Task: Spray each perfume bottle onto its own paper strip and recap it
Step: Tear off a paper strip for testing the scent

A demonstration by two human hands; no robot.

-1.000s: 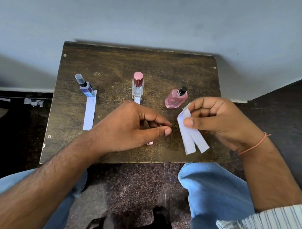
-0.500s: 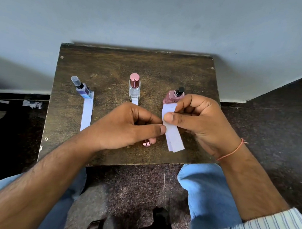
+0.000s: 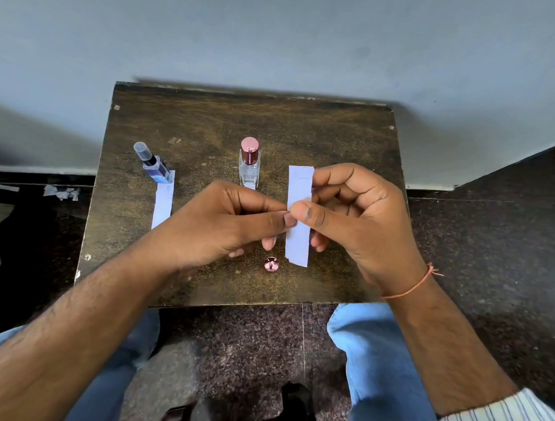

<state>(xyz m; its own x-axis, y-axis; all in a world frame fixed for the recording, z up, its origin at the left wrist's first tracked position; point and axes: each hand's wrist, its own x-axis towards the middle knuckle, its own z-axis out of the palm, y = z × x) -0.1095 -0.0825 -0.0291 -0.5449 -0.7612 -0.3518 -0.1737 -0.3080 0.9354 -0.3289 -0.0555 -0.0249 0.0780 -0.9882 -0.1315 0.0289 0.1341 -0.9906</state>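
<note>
My right hand (image 3: 364, 219) pinches a white paper strip (image 3: 299, 186) upright above the wooden table (image 3: 210, 123), thumb on its front. My left hand (image 3: 219, 224) meets it from the left, its thumb and forefinger pinching the strip's left edge. A blue bottle (image 3: 155, 168) with a clear cap stands at the left on its own strip (image 3: 163, 203). A clear bottle (image 3: 249, 166) with a pink cap stands in the middle, with a strip end (image 3: 250, 186) showing at its base. A loose pink cap (image 3: 271, 264) lies near the front edge. The pink bottle is hidden behind my right hand and the strip.
The small table stands against a grey wall (image 3: 276, 37). Dark speckled floor (image 3: 488, 249) surrounds it, with paper scraps (image 3: 61, 191) on the floor at the left. My knees in blue jeans (image 3: 375, 355) are just below the table's front edge.
My right hand brought the strip leftward and turned it upright, so it now covers the pink bottle. My left hand rose to meet it and took the strip's edge.
</note>
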